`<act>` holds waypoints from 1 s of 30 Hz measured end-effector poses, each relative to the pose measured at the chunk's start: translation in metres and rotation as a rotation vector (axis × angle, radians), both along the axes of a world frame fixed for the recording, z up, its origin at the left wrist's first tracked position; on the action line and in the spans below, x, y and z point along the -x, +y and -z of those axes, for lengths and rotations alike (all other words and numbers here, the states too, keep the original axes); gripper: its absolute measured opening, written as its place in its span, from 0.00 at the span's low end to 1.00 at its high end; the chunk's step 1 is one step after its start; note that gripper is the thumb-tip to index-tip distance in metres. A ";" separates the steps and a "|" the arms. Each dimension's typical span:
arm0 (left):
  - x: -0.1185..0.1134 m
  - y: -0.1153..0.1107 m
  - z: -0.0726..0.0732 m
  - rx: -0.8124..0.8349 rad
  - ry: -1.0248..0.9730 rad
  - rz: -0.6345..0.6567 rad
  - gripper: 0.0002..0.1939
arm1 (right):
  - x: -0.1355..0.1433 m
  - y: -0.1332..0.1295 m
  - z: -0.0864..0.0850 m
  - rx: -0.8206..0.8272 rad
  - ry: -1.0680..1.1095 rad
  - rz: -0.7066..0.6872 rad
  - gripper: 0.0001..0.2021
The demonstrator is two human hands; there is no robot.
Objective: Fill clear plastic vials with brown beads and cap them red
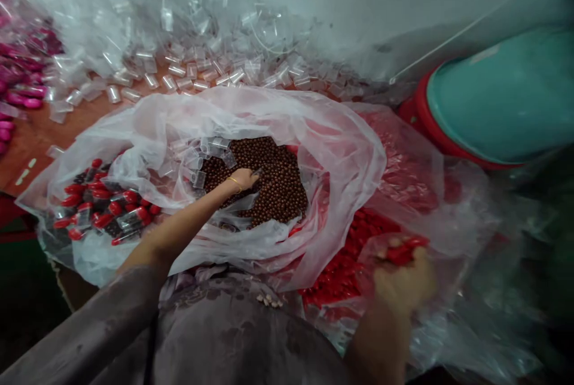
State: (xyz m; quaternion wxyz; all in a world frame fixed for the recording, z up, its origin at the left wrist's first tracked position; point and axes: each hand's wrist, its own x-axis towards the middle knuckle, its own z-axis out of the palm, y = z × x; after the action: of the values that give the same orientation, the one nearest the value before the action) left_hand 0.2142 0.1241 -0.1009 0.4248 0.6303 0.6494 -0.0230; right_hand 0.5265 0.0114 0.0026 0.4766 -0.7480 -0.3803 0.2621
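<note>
My left hand (244, 180) is closed at the middle of the brown beads (280, 185), which lie in a white plastic bag (251, 104); what its fingers hold is too small to make out. Over a bag of red caps (341, 265) at the lower right, my right hand (406, 271) is blurred and closed around red caps (406, 250). Clear plastic tubes (197, 161) rest beside the beads on the left. Several red-capped tubes (105, 202) with dark contents lie on plastic at the left.
A heap of clear tubes (179, 74) runs along the back of the orange table (33, 134). Pink pieces (27, 83) are at the far left. A teal bucket (502, 98) in a red container (417, 110) stands at the right.
</note>
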 end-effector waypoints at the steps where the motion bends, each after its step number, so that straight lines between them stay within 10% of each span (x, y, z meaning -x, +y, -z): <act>1: -0.009 0.004 0.002 -0.040 -0.032 -0.035 0.16 | 0.007 0.005 -0.019 -0.066 0.105 0.100 0.07; 4: -0.025 0.009 0.010 -0.137 -0.134 -0.112 0.16 | 0.041 0.014 -0.062 -0.088 0.209 0.110 0.06; 7: -0.021 0.003 0.016 -0.155 -0.340 -0.214 0.16 | 0.087 0.014 -0.070 -0.044 0.289 -0.163 0.06; 12: 0.004 -0.026 0.011 -0.211 -0.889 -0.423 0.16 | 0.145 0.019 -0.010 0.191 0.489 -0.545 0.11; 17: 0.021 -0.055 -0.015 -0.123 -1.003 -0.433 0.20 | 0.164 0.044 0.048 0.185 0.511 -0.414 0.17; 30: 0.003 -0.117 -0.046 0.126 -1.259 -0.492 0.21 | 0.174 0.031 0.042 0.058 0.805 -0.245 0.17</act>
State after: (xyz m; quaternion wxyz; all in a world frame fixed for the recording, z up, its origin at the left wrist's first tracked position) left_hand 0.2112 0.0073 -0.0552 0.7508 0.3315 0.4001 0.4079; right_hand 0.3526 0.0428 -0.0390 0.5313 -0.5483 -0.2423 0.5986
